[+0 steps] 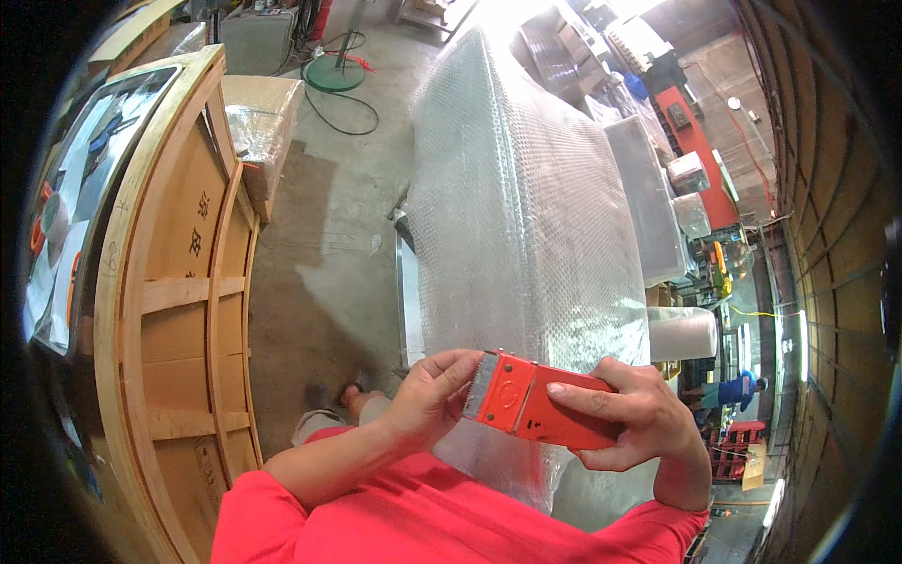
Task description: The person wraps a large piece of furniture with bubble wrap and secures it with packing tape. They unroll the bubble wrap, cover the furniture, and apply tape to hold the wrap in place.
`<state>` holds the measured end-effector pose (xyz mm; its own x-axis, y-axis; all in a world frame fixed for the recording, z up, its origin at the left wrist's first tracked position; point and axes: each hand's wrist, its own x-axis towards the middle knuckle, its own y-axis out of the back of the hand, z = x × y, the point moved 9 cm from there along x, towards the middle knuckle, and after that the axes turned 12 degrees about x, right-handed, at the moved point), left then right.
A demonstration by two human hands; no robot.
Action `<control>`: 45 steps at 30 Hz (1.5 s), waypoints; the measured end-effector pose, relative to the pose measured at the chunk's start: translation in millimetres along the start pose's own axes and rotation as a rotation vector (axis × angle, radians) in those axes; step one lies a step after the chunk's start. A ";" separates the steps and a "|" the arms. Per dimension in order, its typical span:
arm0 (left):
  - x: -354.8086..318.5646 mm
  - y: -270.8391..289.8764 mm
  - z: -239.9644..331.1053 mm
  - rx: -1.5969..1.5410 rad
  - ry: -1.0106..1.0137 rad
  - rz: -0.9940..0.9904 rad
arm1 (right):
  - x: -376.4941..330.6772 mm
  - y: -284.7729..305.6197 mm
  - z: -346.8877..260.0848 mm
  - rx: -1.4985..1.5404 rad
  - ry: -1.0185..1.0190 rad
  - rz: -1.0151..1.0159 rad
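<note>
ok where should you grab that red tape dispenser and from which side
Probably by the broad, flat body of the red tape dispenser, coming from the right, as the right hand does. That end looks smooth and wide enough to wrap, while the left end carries a toothed metal blade, close to the left hand, so fingers are better kept off its edge.

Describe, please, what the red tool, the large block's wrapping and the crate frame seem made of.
Red tool: hard plastic or painted metal, by its smooth, even red; its grey toothed edge looks metallic.
Wrapping: probably glossy plastic bubble film; small bubbles in rows catch light.
Crate frame: likely unpainted wood, matt, by its pale tan colour.
</note>
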<state>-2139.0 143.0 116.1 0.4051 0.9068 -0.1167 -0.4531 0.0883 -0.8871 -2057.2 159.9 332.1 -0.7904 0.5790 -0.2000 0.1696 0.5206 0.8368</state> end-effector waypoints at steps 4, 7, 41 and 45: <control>22.6 22.8 17.3 0.120 -0.032 0.069 | 24.3 2.4 17.9 -0.012 0.009 -0.044; 50.3 35.7 42.8 0.260 -0.098 0.120 | 45.4 8.9 33.7 -0.065 0.030 -0.025; 662.8 273.7 344.6 1.162 -0.064 -0.335 | 318.8 114.0 208.6 0.585 -0.309 0.987; 655.0 288.8 345.8 1.236 0.025 -0.420 | 379.2 76.2 267.7 0.625 -0.306 1.137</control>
<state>-2279.2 904.9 -62.1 0.7020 0.7106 0.0469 -0.7092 0.6917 0.1359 -2186.4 587.1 183.6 0.1187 0.9542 0.2745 0.9472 -0.1918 0.2571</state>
